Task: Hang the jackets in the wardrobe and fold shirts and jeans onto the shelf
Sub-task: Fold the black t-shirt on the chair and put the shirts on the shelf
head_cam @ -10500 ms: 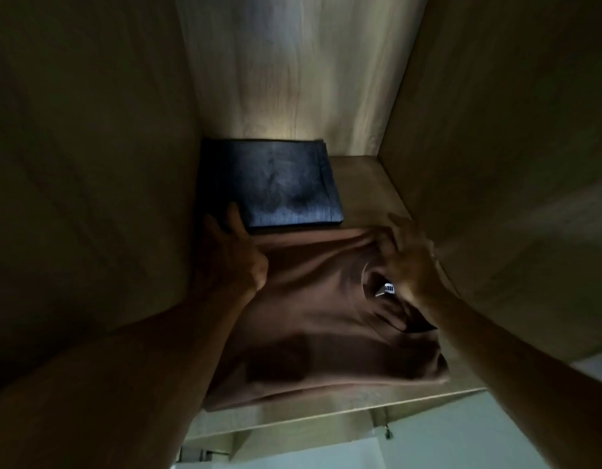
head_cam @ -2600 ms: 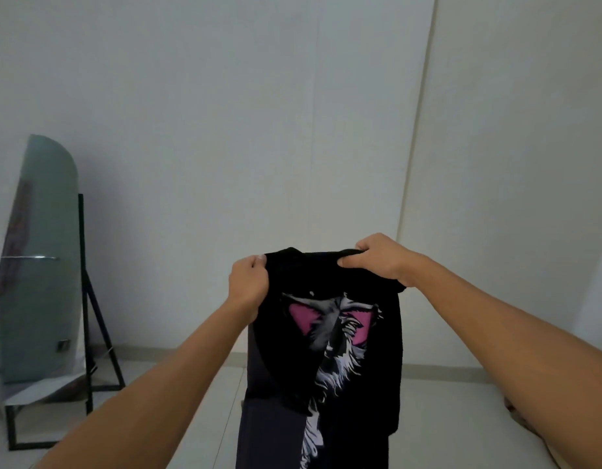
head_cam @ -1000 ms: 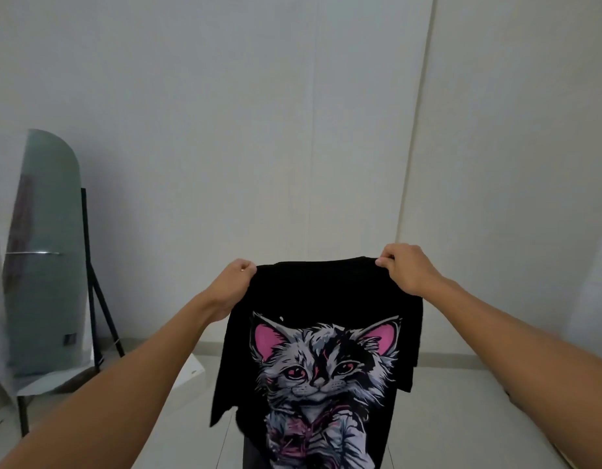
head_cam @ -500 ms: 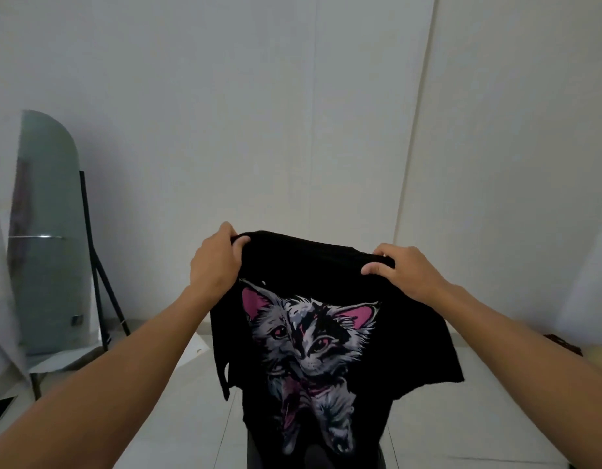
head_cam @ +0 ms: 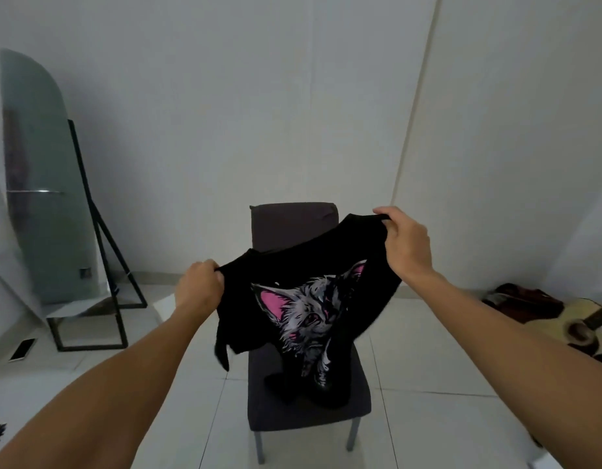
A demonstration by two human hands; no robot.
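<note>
A black T-shirt with a grey and pink cat print hangs stretched between my two hands, tilted, its right side higher than its left. My left hand pinches its left shoulder. My right hand grips the right shoulder, raised higher. The shirt's lower part droops onto the seat of a dark grey chair that stands straight ahead. The wardrobe and its shelf are out of view.
A standing mirror on a black frame leans at the left wall. A guitar and a dark bundle lie on the floor at the right. A phone lies on the tiles at the left.
The shirt has dropped lower and tilted, left hand down, right hand up and to the right. My view has dipped, so the chair now shows behind the shirt.
</note>
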